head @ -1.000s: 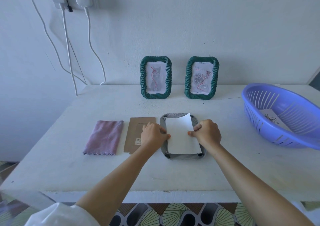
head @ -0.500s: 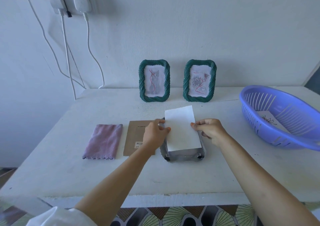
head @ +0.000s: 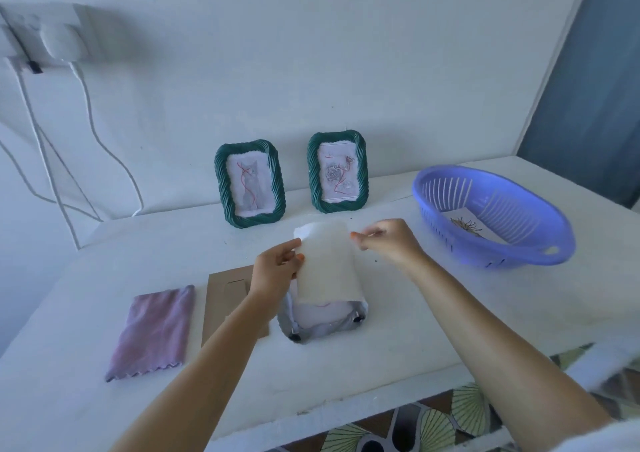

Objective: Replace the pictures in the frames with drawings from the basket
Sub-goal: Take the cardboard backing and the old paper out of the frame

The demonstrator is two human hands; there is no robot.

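Fig.: left hand (head: pixel 277 271) & right hand (head: pixel 388 240) each pinched a side of the white sheet (head: pixel 327 268), held over the open frame (head: pixel 318 327) lying near the worktop's (head: pixel 398 365) front edge; refit prob. unfinished, w/ one drawing (head: pixel 467 227) left in the basket (head: pixel 512 209), right edge

White sheet (head: pixel 329 268): motion-blurred, only a blank side shows.
Grey frame (head: pixel 322 330) beneath the sheet: upper half hidden; pink mark inside, possibly a picture.
Brown board (head: pixel 225 296) left of the frame: right edge behind the left forearm (head: pixel 221 347).
Drawing (head: pixel 465 225) in the basket (head: pixel 502 257), right of the frame: partly behind the basket wall, subject too small to tell.
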